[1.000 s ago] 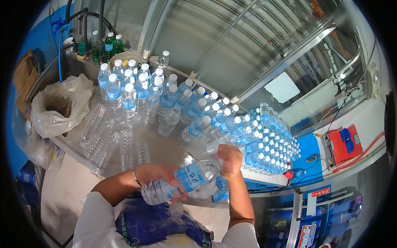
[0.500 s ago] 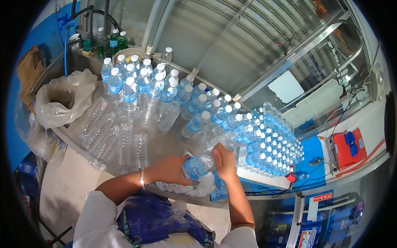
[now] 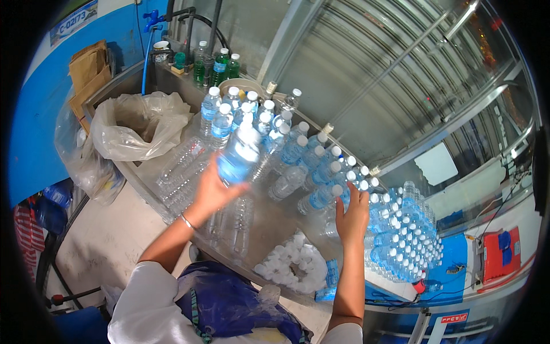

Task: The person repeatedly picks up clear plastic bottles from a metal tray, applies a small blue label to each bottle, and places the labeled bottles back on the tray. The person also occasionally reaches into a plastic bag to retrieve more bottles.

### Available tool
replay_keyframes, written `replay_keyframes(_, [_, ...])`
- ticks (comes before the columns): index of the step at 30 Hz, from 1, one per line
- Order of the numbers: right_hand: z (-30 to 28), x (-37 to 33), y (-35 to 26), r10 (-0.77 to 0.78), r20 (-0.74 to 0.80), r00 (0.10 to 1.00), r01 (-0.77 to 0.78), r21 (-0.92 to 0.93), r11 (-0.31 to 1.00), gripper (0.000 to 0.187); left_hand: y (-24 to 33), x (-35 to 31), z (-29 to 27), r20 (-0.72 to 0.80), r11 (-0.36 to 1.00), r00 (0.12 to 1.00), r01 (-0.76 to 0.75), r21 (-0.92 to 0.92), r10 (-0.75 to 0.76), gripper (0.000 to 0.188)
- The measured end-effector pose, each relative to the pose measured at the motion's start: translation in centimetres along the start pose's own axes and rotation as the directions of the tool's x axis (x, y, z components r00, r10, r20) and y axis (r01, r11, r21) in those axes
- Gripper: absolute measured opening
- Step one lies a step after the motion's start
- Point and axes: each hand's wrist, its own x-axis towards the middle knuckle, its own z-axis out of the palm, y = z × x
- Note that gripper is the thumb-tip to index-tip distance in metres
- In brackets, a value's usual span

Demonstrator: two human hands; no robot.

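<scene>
- Bottle: clear plastic, white cap, blue label; left of centre in the frame, in front of the standing group, tilted a bit. Motion blur, so fill level can't be read.
- Handling guess: fairly heavy if full, light if not. Thin wall likely gives under a hard squeeze; slick if wet. Not fragile like glass.
- Best hold: round the label or lower body, moderate squeeze; stiffer spot is probably the neck under the cap.
- Left hand: wrapped round the lower body, closed to bottle width. Exact finger contact blurred.
- Right hand: right of centre, thumb and fingers apart, moderate gap, nothing seen held. Fingertips near a white cap; can't tell if touching.
- Behind the held bottle: standing capped bottles, a row running down to the right.
- Below it: clear bottles lying down on the metal counter.
- Lower centre: heap of white caps.
- Right side: tight block of bottles.
- Upper left: plastic bag, mouth open.
</scene>
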Motion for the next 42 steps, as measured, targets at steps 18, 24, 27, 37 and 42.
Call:
replay_keyframes(18, [7.1, -0.3, 1.9, 0.285, -0.016, 0.958, -0.285, 0.007, 0.959, 0.034, -23.0, 19.2, -9.5, -0.137, 0.996, 0.987, 0.081, -0.038, -0.085, 0.076])
replay_keyframes(24, [1.2, -0.2, -6.6, 0.140, 0.018, 0.990, -0.141, 0.055, 0.988, 0.029, -25.3, 19.1, -12.0, -0.036, 0.956, 0.997, -0.053, 0.287, 0.066, 0.088])
replay_keyframes(27, [-0.8, 2.3, -11.5, 0.087, 0.085, 0.993, -0.109, 0.315, 0.943, 0.028, -26.8, 18.7, -13.4, -0.008, 0.996, 0.999, 0.046, -0.075, -0.047, 0.078])
replay_keyframes(37, [18.3, 13.5, -28.0, -0.331, -0.037, 0.943, 0.248, 0.742, 0.622, 0.031, -28.4, 18.3, -17.2, -0.084, 0.963, 0.988, 0.142, 0.227, -0.126, 0.030])
replay_keyframes(42, [25.3, 15.4, -32.8, -0.396, -0.068, 0.916, 0.338, 0.662, 0.669, 0.031, -24.2, 15.4, -22.3, -0.316, 0.792, 0.933, 0.322, 0.518, -0.172, 0.017])
